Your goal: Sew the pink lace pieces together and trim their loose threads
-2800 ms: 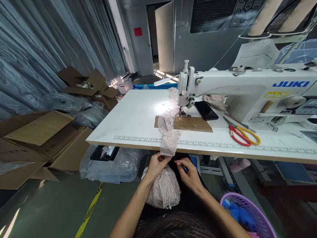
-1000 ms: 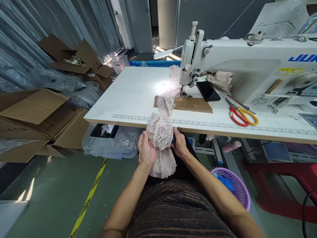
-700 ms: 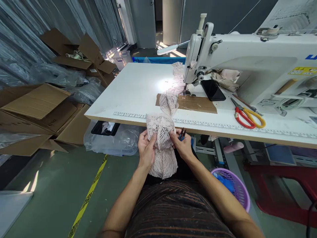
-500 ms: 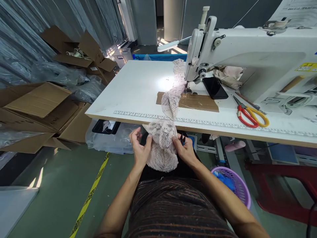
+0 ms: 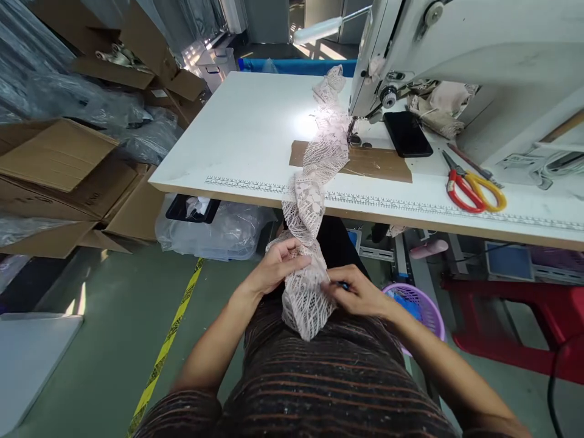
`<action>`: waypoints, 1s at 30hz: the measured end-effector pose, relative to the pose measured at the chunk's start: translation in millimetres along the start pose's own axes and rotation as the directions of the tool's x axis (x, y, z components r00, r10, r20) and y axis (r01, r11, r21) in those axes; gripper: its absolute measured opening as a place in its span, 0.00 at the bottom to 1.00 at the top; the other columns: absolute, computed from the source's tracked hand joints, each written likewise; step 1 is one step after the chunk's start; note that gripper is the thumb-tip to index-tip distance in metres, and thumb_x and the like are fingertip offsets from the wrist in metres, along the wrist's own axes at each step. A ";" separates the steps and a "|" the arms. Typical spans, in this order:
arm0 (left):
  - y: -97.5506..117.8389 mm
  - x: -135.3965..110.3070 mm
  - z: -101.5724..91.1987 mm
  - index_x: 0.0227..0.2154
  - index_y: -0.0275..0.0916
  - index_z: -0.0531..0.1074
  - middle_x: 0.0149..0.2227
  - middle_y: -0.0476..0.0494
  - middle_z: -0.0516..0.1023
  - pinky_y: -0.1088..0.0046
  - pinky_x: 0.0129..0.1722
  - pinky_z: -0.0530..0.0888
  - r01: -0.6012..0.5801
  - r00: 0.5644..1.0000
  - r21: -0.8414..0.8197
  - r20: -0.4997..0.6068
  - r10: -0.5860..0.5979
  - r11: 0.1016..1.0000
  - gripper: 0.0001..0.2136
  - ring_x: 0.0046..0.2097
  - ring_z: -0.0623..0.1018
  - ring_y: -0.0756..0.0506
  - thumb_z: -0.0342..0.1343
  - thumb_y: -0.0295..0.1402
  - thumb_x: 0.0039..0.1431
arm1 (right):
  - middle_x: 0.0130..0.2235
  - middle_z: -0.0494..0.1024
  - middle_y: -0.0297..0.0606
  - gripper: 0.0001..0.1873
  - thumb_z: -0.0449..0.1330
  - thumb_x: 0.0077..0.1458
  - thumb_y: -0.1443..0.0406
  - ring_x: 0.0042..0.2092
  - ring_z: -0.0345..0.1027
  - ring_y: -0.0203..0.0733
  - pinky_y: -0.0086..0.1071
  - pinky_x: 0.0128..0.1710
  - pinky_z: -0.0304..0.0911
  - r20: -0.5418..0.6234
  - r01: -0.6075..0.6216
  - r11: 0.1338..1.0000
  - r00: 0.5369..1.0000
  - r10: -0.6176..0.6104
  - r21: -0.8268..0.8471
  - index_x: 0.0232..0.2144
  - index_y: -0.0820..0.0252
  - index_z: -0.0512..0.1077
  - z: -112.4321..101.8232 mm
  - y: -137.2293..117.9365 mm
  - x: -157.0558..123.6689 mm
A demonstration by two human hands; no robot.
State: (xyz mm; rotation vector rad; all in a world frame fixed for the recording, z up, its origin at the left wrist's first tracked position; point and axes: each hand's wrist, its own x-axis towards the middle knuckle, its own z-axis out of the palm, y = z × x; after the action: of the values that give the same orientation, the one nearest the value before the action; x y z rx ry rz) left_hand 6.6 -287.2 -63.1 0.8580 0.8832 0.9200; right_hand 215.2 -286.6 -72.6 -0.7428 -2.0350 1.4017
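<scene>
A long strip of pale pink-beige lace [image 5: 311, 204] runs from the sewing table over its front edge and down to my lap. My left hand [image 5: 278, 266] pinches the lace between thumb and fingers just below the edge. My right hand [image 5: 358, 291], slightly blurred, is closed at the right border of the lace. A small blue-handled tool [image 5: 345, 285], which looks like thread snips, is tucked in it, mostly hidden by the fingers. Beyond, the lace passes left of the needle area of a white sewing machine [image 5: 381, 73].
Red-and-yellow scissors [image 5: 474, 190] and a black phone [image 5: 407, 134] lie on the white table [image 5: 246, 134]. Brown cardboard [image 5: 378, 165] is beneath the needle area. Below right stand a purple basket [image 5: 435, 316] and a red stool [image 5: 515, 328]; open cardboard boxes [image 5: 59, 161] are at left.
My hands have drawn the lace down toward my lap, and its strip now lies straighter over the edge. My left hand has shifted right onto the lace. The view has tilted down and come closer.
</scene>
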 end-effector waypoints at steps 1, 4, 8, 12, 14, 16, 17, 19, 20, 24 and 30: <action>1.3 -2.0 -2.3 0.39 0.36 0.75 0.33 0.47 0.80 0.76 0.36 0.73 0.018 0.998 0.014 -0.058 -0.017 1.000 0.18 0.31 0.76 0.51 0.73 0.35 0.46 | 0.23 0.66 0.29 0.11 0.55 0.60 0.65 0.26 0.55 0.32 0.27 0.27 0.54 -0.042 -0.076 0.997 0.996 0.075 -0.017 0.25 0.60 0.70 -4.5 2.5 1.0; 3.4 -4.5 -8.0 0.43 0.36 0.74 0.36 0.47 0.81 0.75 0.37 0.73 0.034 0.991 0.067 -0.133 -0.025 0.997 0.23 0.33 0.77 0.51 0.74 0.34 0.44 | 0.31 0.75 0.34 0.11 0.58 0.60 0.61 0.31 0.64 0.35 0.28 0.33 0.60 -0.236 -0.188 0.982 0.955 0.178 -0.023 0.39 0.61 0.76 -11.7 8.7 11.1; 4.3 -3.8 -11.5 0.39 0.34 0.78 0.35 0.45 0.81 0.76 0.35 0.71 -0.003 0.988 0.182 -0.148 0.030 0.983 0.20 0.33 0.76 0.51 0.74 0.37 0.44 | 0.31 0.75 0.35 0.19 0.54 0.64 0.55 0.30 0.64 0.36 0.29 0.32 0.61 -0.278 -0.157 0.988 0.949 0.149 -0.006 0.41 0.61 0.78 -7.3 16.3 25.6; 4.3 -3.0 -12.2 0.35 0.34 0.80 0.34 0.44 0.82 0.76 0.34 0.71 -0.039 0.984 0.227 -0.160 0.077 0.973 0.16 0.33 0.76 0.50 0.70 0.41 0.49 | 0.24 0.70 0.33 0.30 0.47 0.67 0.47 0.28 0.62 0.37 0.30 0.29 0.57 -0.256 -0.206 0.978 0.948 0.189 -0.040 0.35 0.62 0.78 2.4 22.4 28.3; 3.9 -2.9 -12.2 0.34 0.35 0.81 0.35 0.43 0.83 0.75 0.36 0.71 -0.044 0.984 0.230 -0.160 0.082 0.972 0.14 0.35 0.77 0.49 0.70 0.41 0.50 | 0.21 0.66 0.32 0.35 0.43 0.67 0.43 0.25 0.59 0.36 0.30 0.27 0.55 -0.268 -0.257 0.964 0.935 0.232 -0.063 0.31 0.62 0.78 6.5 23.9 28.5; 3.5 -3.0 -12.1 0.32 0.35 0.81 0.35 0.42 0.83 0.75 0.36 0.72 -0.045 0.982 0.241 -0.167 0.087 0.969 0.13 0.35 0.78 0.48 0.69 0.41 0.50 | 0.20 0.62 0.31 0.38 0.40 0.66 0.41 0.23 0.56 0.36 0.31 0.26 0.51 -0.274 -0.279 0.956 0.930 0.245 -0.089 0.27 0.61 0.75 9.2 24.0 29.9; 3.4 -3.1 -12.1 0.31 0.35 0.81 0.34 0.43 0.83 0.75 0.36 0.71 -0.044 0.981 0.249 -0.172 0.089 0.967 0.13 0.34 0.77 0.49 0.69 0.41 0.50 | 0.20 0.61 0.31 0.38 0.40 0.65 0.40 0.23 0.55 0.35 0.31 0.26 0.50 -0.268 -0.273 0.957 0.933 0.238 -0.100 0.25 0.61 0.73 10.0 23.7 31.2; 3.6 -3.4 -12.0 0.30 0.35 0.80 0.32 0.44 0.82 0.75 0.34 0.70 -0.045 0.978 0.254 -0.184 0.094 0.966 0.12 0.32 0.76 0.49 0.69 0.40 0.50 | 0.20 0.60 0.31 0.37 0.40 0.64 0.39 0.23 0.54 0.35 0.30 0.26 0.48 -0.240 -0.246 0.963 0.947 0.215 -0.107 0.23 0.60 0.70 10.5 22.8 34.3; 3.9 -3.5 -12.0 0.29 0.35 0.80 0.31 0.45 0.82 0.76 0.33 0.70 -0.048 0.977 0.252 -0.191 0.098 0.967 0.12 0.32 0.75 0.50 0.69 0.40 0.50 | 0.20 0.60 0.31 0.36 0.40 0.64 0.39 0.24 0.54 0.34 0.30 0.26 0.48 -0.226 -0.231 0.967 0.953 0.203 -0.105 0.23 0.59 0.68 10.5 22.6 36.1; 6.2 -3.4 -11.3 0.27 0.35 0.79 0.29 0.46 0.80 0.76 0.32 0.68 -0.051 0.970 0.264 -0.216 0.111 0.963 0.11 0.30 0.73 0.51 0.68 0.39 0.49 | 0.21 0.59 0.30 0.33 0.42 0.65 0.40 0.24 0.50 0.33 0.30 0.26 0.47 -0.217 -0.204 0.971 0.961 0.174 -0.124 0.23 0.57 0.64 11.5 24.7 42.0; 5.4 -1.0 -10.7 0.27 0.35 0.79 0.29 0.46 0.78 0.76 0.32 0.67 -0.060 0.967 0.254 -0.225 0.119 0.965 0.10 0.30 0.71 0.51 0.67 0.38 0.50 | 0.21 0.60 0.30 0.32 0.43 0.65 0.41 0.24 0.51 0.34 0.30 0.26 0.47 -0.282 -0.217 0.971 0.942 0.181 -0.101 0.23 0.57 0.63 16.5 27.6 43.6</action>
State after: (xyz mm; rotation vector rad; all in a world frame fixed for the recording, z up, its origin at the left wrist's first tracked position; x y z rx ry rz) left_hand -4.9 -283.7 -62.1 1.0201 1.1928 1.0214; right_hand 176.9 -257.9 -97.9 -1.1604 -1.8894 1.2018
